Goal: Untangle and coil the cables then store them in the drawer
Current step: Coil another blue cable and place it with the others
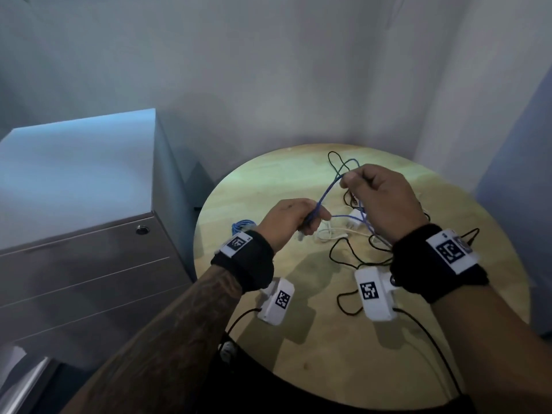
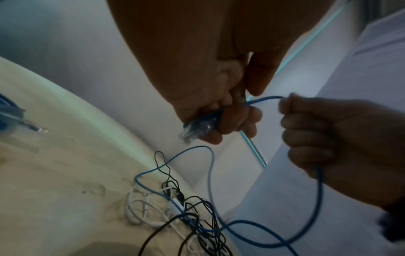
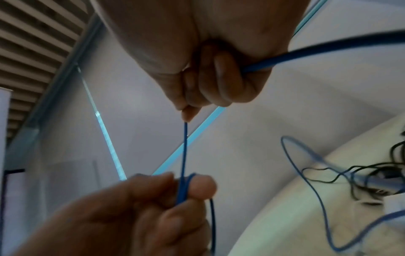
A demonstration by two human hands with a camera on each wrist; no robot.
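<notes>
A dark blue network cable (image 1: 327,191) runs taut between both hands above the round wooden table (image 1: 268,180). My left hand (image 1: 294,218) grips its plug end, whose clear connector (image 2: 192,129) sticks out below the fingers. My right hand (image 1: 376,192) pinches the same cable (image 3: 185,150) higher up, the rest trailing down through its fist (image 2: 318,190). Below lies a tangle of black cable (image 1: 352,258) and white cable (image 1: 331,233) with a white adapter (image 1: 355,218). A lighter blue coiled cable (image 1: 243,227) sits at the table's left edge.
A grey metal drawer cabinet (image 1: 89,234) with a lock (image 1: 142,230) stands left of the table, its drawers closed. White walls close in the corner behind the table. Bare wood shows at the near part of the table.
</notes>
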